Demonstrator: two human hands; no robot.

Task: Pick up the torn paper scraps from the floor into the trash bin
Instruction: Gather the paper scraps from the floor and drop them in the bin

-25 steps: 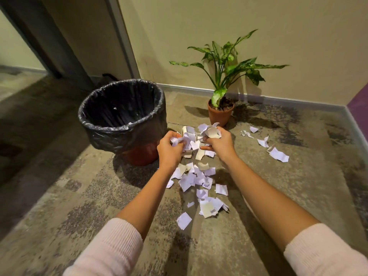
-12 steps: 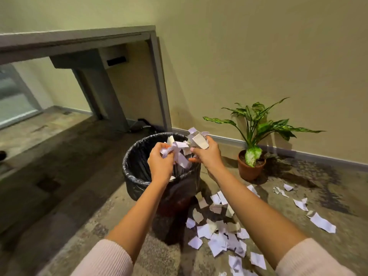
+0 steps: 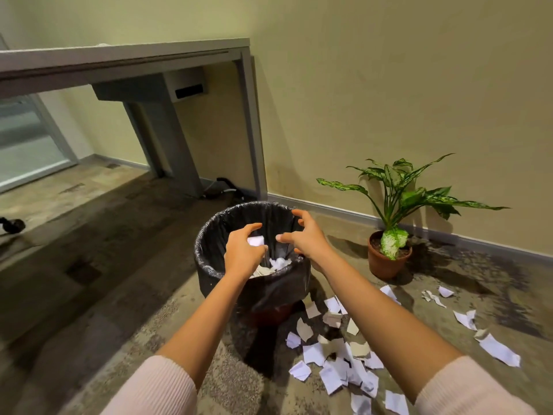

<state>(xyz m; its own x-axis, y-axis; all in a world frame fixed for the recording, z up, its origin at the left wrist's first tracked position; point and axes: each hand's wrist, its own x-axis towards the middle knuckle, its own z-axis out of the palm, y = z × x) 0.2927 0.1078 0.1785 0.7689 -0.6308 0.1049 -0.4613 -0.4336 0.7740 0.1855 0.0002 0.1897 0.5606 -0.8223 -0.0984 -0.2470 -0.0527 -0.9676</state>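
Paper scraps: many on floor beside trash bin, some inside it. Dump step in hand. Your right hand spread wide above bin; left hand curled round one scrap. Next: drop it, reach down beside bin for more.

Mottled carpet floor bears trash bin, paper scraps, potted plant.

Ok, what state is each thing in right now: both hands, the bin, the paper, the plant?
Left hand: over the bin, fingers curled, a white scrap at them; in its grip or dropping, cannot tell.
Right hand: open, fingers spread over the bin, empty.
Trash bin: upright, black liner, paper inside.
Scraps on the floor: scattered right of the bin, not yet picked up.
Potted plant: upright by the wall.
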